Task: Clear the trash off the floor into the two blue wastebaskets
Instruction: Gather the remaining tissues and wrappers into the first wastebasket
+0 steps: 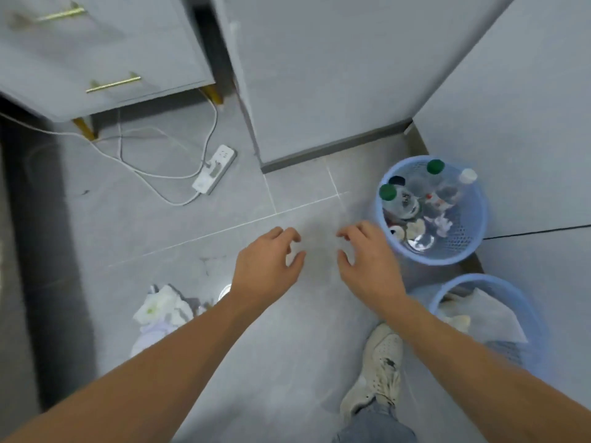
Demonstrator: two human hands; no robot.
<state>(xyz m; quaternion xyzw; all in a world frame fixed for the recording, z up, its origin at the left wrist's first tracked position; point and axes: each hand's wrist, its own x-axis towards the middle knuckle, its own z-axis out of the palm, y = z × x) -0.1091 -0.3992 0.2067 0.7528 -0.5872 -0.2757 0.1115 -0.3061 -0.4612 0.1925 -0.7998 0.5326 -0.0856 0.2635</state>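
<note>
Both bare hands reach out over the grey tiled floor [179,225] at the centre of the frame. The left hand [267,265] has its grip spread, fingers curled loosely and thumb apart, with nothing in it. The right hand [367,262] mirrors it just beside, grip likewise spread and empty, its knuckles near the rim of the far basket [473,231].

That blue mesh basket stands at right of centre, against the wall. Inside lie clear plastic bottles, two with green caps [388,191] and one with a white cap [468,175], along with other small scraps too jumbled to tell apart. The near basket [531,314], also blue, sits at lower right, partly hidden by the right forearm; it holds crumpled white paper [489,314].

Trash left on the floor lies at lower left of centre: a heap of crumpled white tissue [161,306], partly covered by the left forearm, and a small round shiny item [224,290] just beside the wrist, too blurred to identify.

A white power strip [215,169] with trailing cords lies on the floor at upper centre-left, below a grey drawer cabinet [96,52] with brass handles. A white shoe [377,366] stands at lower right between the arms.
</note>
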